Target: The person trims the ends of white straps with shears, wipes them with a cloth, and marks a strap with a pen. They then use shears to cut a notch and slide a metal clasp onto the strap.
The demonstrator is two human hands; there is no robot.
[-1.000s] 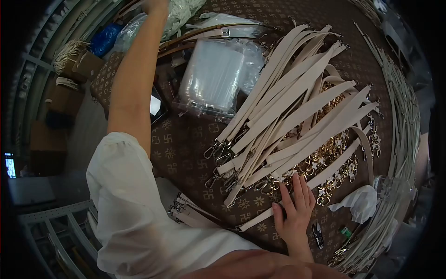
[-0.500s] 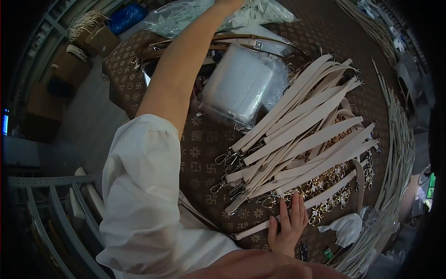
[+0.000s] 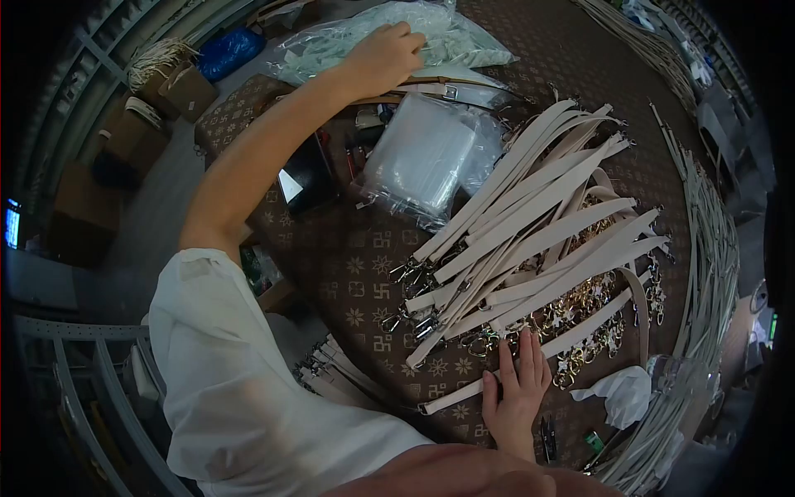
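My left hand [image 3: 385, 60] is over the near edge of a clear plastic bag [image 3: 464, 37] full of pale pieces at the far side of the table. Its fingers are curled in; whatever is between them is hidden. My right hand [image 3: 517, 399] lies flat, fingers stretched, on a beige strap [image 3: 571, 341] near the front. Beside its fingertips are gold chains [image 3: 590, 335] with small charms. A pile of beige straps [image 3: 538, 224] with metal clasps covers the middle right of the table, partly over the chains.
A stack of clear plastic sleeves [image 3: 422, 157] lies behind the straps, near brown belts [image 3: 439, 87] and a dark phone-like slab [image 3: 308, 178]. Crumpled white plastic [image 3: 623, 393] sits at front right. Long pale strips [image 3: 712, 273] line the right edge. Cardboard boxes [image 3: 186, 91] stand at left.
My left hand has come back from the top edge of the view, nearer and slightly left, with the elbow swinging left. My right hand has stayed on the strap. The view has shifted slightly.
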